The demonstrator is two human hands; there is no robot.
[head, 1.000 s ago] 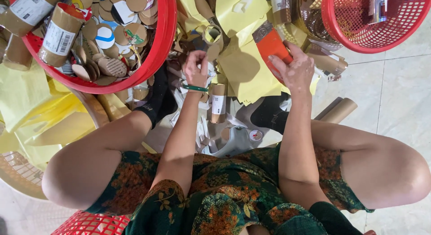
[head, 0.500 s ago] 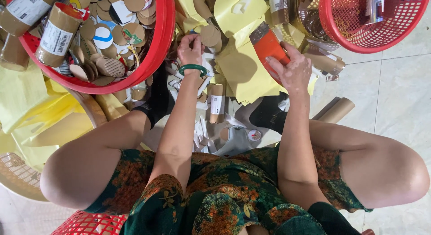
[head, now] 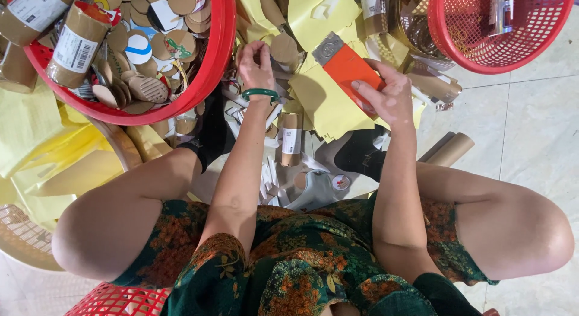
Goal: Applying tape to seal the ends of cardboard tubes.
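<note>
Head view
Scraper: orange scraper (head: 348, 68) with a grey metal head, tilted, above yellow paper (head: 332, 105), between the two baskets.
Right hand: right hand (head: 392, 98) wraps its fingers around the scraper's lower end, firmly closed on it.
Left hand: left hand (head: 256, 65), green bangle (head: 260, 93) at the wrist, reaches to a brown cardboard disc (head: 283, 47); fingers curl at its edge, cannot tell if it is gripped.
Left basket: red basket (head: 220, 62) holds cardboard discs, round caps and brown paper-wrapped rolls (head: 75, 41) with white labels.
Right basket: second red basket (head: 482, 53), contents unclear.
Floor: pale tiled floor (head: 531, 129), littered with yellow sheets, white strips, a small labelled tube (head: 291, 139) and a cardboard tube (head: 449, 150).
</note>
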